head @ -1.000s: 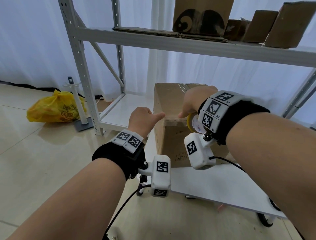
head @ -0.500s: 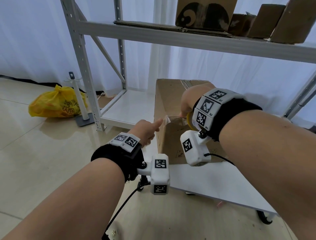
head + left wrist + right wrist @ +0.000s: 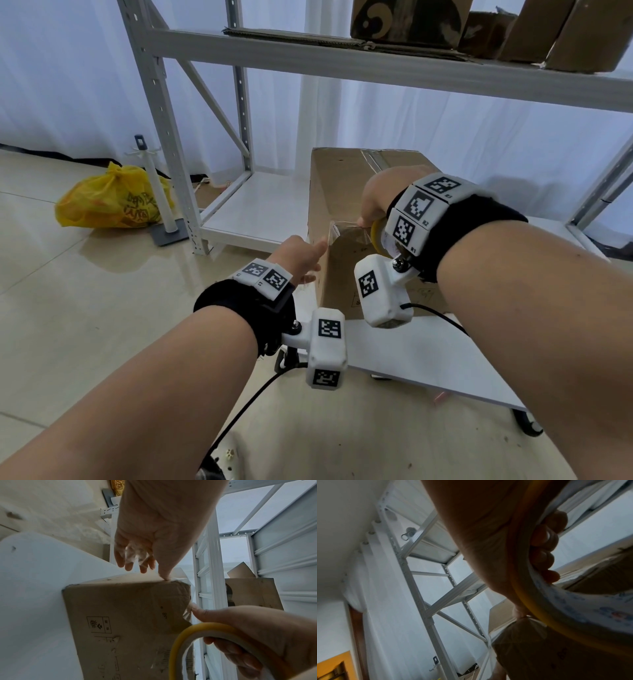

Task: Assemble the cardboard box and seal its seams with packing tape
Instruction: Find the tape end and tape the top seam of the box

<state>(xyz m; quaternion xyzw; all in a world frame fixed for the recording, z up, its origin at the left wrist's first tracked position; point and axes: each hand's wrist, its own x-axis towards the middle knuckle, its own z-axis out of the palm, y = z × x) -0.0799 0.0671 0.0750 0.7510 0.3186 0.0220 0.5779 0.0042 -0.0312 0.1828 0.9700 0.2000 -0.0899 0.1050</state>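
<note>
A brown cardboard box (image 3: 342,192) stands upright on a low white cart (image 3: 428,356). My right hand (image 3: 380,195) grips a tape roll (image 3: 378,234) with a yellow rim at the box's near top edge; the fingers (image 3: 544,547) curl through its core. A short strip of clear tape (image 3: 342,228) runs from the roll to the box's near left corner. There my left hand (image 3: 301,255) presses its thumb (image 3: 164,578) on the corner edge, with the other fingers (image 3: 130,566) loosely extended beside the box (image 3: 128,615). Crinkled clear tape shows near them.
A grey metal rack (image 3: 164,113) stands behind the cart, with several cardboard boxes (image 3: 407,19) on its upper shelf. A yellow bag (image 3: 113,202) and a white post on a grey base (image 3: 157,192) sit on the tiled floor at the left.
My left hand has moved left and down from beside the right thumb to the box's corner. A strip of clear tape has come off the roll between the hands.
</note>
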